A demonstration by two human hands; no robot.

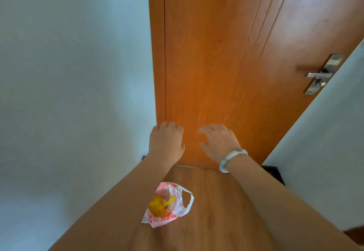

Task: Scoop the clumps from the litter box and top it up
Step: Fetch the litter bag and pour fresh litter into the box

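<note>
A person's two hands reach out in front of a closed orange wooden door (216, 53), both bare and holding nothing. The left hand (166, 142) hangs by the door's hinge-side edge, next to the frame (157, 53), its fingers loosely bent downward. The right hand (219, 142), just beside it, has its fingers spread and relaxed, the thumb apart from the rest; a pale bracelet (232, 160) circles its wrist. Whether either hand touches the door cannot be told.

Below the hands and between the two forearms, a thin white plastic bag (167, 190) with red print lies on the wooden floor (216, 201), close to the door. Its mouth is open and something yellow (159, 205) shows inside; what it is cannot be made out.

A metal lever handle (319, 74) sits on the door's right side. Pale walls stand at left (69, 73) and right (325, 132), the right one edged by a dark skirting board (275, 172).
</note>
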